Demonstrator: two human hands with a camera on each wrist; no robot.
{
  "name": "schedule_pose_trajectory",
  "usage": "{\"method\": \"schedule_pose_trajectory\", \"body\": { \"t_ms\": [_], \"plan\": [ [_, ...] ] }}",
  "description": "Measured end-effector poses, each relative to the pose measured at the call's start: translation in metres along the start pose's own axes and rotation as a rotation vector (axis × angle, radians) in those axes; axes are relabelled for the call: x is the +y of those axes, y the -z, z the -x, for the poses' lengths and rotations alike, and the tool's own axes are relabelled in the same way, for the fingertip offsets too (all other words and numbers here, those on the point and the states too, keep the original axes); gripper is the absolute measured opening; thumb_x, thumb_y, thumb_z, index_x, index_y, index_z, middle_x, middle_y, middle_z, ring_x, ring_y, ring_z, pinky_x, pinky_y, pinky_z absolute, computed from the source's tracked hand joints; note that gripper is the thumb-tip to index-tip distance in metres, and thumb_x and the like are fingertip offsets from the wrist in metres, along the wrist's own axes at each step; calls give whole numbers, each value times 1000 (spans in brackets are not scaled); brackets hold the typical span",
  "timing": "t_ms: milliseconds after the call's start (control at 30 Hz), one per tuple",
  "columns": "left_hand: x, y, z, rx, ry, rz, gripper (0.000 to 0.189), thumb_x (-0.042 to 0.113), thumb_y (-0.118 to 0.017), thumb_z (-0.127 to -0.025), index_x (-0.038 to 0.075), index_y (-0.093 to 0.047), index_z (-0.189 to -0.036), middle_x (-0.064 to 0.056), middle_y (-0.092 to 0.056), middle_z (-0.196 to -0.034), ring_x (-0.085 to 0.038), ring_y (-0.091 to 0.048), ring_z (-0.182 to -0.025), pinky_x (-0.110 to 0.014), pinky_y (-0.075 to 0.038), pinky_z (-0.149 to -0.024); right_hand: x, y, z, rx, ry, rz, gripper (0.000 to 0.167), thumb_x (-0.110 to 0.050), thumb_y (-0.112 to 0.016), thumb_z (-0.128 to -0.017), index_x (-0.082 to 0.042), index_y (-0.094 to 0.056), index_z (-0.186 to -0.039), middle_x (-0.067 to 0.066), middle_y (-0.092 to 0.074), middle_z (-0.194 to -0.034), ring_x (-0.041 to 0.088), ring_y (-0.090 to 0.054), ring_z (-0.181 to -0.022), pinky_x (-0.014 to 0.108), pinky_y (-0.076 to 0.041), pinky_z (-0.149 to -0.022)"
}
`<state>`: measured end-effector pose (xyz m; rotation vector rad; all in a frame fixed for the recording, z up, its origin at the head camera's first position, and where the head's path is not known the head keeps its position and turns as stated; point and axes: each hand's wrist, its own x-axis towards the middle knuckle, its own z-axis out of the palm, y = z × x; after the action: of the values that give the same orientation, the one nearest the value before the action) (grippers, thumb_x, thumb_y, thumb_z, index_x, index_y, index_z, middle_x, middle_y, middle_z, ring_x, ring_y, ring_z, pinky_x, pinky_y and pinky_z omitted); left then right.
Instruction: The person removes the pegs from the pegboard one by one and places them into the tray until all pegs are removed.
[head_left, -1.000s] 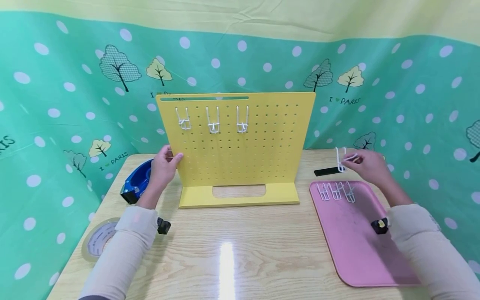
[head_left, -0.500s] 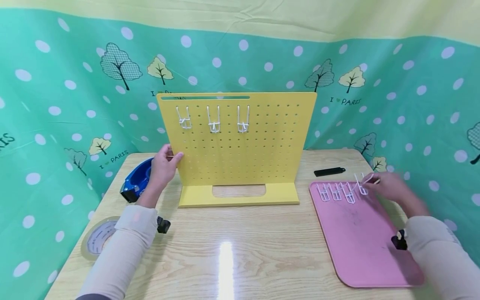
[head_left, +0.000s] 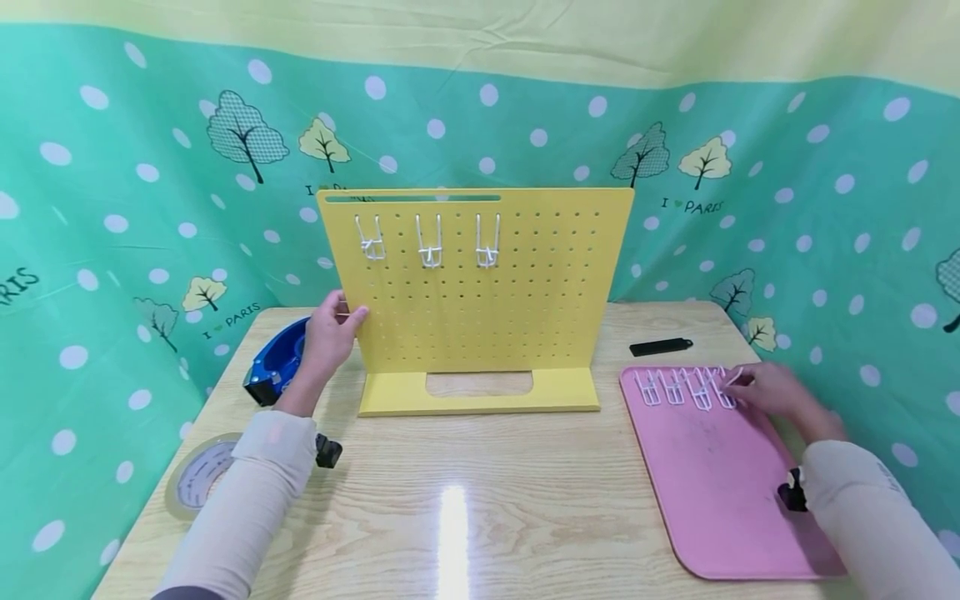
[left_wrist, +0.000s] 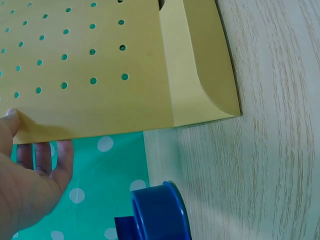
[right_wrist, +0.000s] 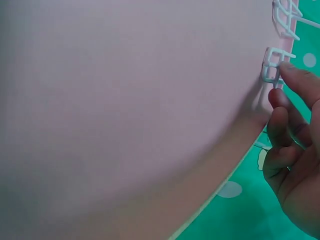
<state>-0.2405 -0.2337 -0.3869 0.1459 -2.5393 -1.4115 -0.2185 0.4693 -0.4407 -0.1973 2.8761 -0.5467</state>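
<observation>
A yellow pegboard (head_left: 480, 321) stands upright on its base, with three white wire hooks hanging near its top, among them the middle hook (head_left: 430, 254). My left hand (head_left: 327, 337) grips the board's left edge; in the left wrist view the thumb lies on the front and the fingers pass behind. Over the far right corner of a pink tray (head_left: 720, 500), my right hand (head_left: 783, 392) pinches a white wire pegboard hook (right_wrist: 273, 65) between thumb and index finger. Three similar hooks stand in a row beside it, the nearest hook (head_left: 701, 396) closest to the held one.
Left of the board sits a blue tape dispenser (head_left: 273, 354), with a roll of tape (head_left: 183, 483) nearer the left sleeve. A flat black strip (head_left: 660, 347) lies behind the tray. A green dotted curtain (head_left: 540, 108) surrounds the wooden table (head_left: 525, 500).
My right hand has carried the hook from above the black strip rightward and down to the tray's row of hooks. The left hand keeps its grip on the board.
</observation>
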Motion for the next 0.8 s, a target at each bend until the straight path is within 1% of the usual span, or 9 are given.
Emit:
{"method": "schedule_pose_trajectory", "body": {
  "t_ms": [267,333,433,500,567,633,700,800],
  "plan": [
    [-1,1,1,7,0,-2,35,32,-58,-105,7,-55,-130,-19,-65,-122,-32,-63,-108,-25,-52,-78,0,2,0,-21,-26,-25,22,-23,-67,-97,-5,-73,-108,6,-68,-91,20,-57,-85,30,-48,-67],
    [-1,0,0,6,-2,-4,35,32,-58,-105,7,-55,-130,-19,-64,-122,-32,-63,-108,-27,-52,-79,0,6,2,-20,-16,-19,21,-19,-66,-97,-4,-73,-109,7,-68,-93,21,-57,-85,30,-48,-67],
    [-2,-1,0,7,-4,-7,35,32,-58,-105,8,-55,-130,-19,-64,-122,-32,-63,-107,-27,-51,-79,-3,18,5,-11,0,1,23,-16,-64,-97,-2,-71,-113,11,-69,-95,22,-59,-84,31,-48,-65],
    [-2,-1,0,11,-5,-7,35,33,-58,-105,8,-55,-130,-19,-65,-122,-32,-63,-107,-26,-51,-79,-6,29,4,21,20,35,24,-15,-64,-97,0,-70,-115,14,-69,-96,22,-60,-83,30,-48,-63],
    [-2,-1,0,14,-9,-7,36,33,-58,-104,8,-55,-130,-19,-65,-122,-31,-63,-106,-25,-51,-77,-12,40,4,59,27,47,26,-15,-63,-98,2,-68,-117,18,-69,-97,24,-61,-81,31,-47,-61],
    [-2,-1,0,16,-15,-10,36,34,-58,-104,9,-55,-130,-19,-65,-121,-31,-63,-105,-24,-51,-77,-20,49,2,114,47,53,27,-16,-64,-99,4,-67,-118,21,-70,-99,27,-62,-81,32,-47,-60],
    [-3,-1,0,14,-18,-12,37,34,-57,-105,9,-55,-131,-19,-65,-121,-31,-63,-105,-24,-51,-77,-33,56,0,162,62,64,29,-19,-63,-100,2,-67,-119,22,-70,-102,31,-64,-84,32,-47,-60],
    [-3,-1,0,7,-18,-13,38,35,-57,-105,9,-55,-131,-19,-65,-121,-31,-63,-104,-25,-51,-77,-59,62,-3,206,87,69,31,-25,-61,-102,-1,-66,-122,22,-70,-106,36,-65,-91,33,-49,-61]
  ]
}}
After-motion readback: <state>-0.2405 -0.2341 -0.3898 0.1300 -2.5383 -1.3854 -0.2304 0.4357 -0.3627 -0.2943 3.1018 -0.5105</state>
